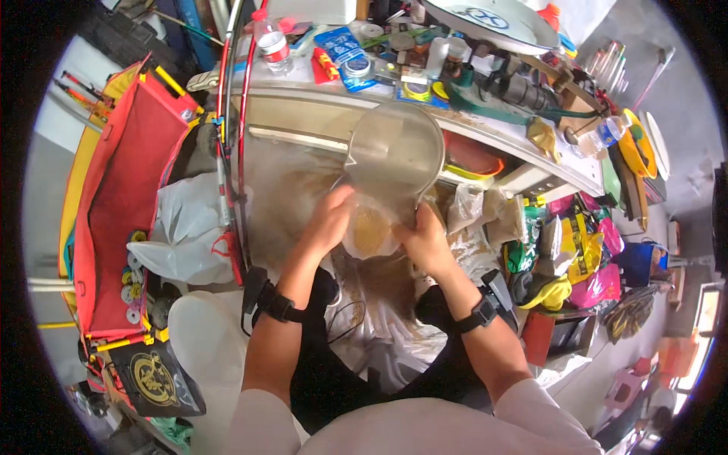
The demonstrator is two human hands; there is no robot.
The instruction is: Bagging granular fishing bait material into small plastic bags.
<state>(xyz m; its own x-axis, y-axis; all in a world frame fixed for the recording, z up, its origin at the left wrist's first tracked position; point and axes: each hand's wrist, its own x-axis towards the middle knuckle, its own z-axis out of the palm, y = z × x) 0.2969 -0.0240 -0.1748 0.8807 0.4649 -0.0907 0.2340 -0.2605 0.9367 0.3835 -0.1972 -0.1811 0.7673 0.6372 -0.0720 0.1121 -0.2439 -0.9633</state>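
Observation:
My left hand (331,220) and my right hand (426,241) are closed on either side of a round grey metal vessel (396,144), tilted in front of me above the floor. Motion blurs it, so I cannot tell whether its base is solid or mesh. Between my hands lies a round patch of tan powder (371,231); whether it sits inside this vessel or in another one beneath is unclear. The fingers wrapping the far sides are partly hidden. Below, a crumpled plastic sheet (394,334) dusted with brown powder spreads between my knees.
Ahead stands a cluttered workbench (303,106) with a plastic bottle (273,45) and a large white enamel basin (497,23). Thin red and black rods (236,152) rise at left, beside a white plastic bag (193,227) and a red fabric bin (117,205). Colourful bags (580,250) lie at right.

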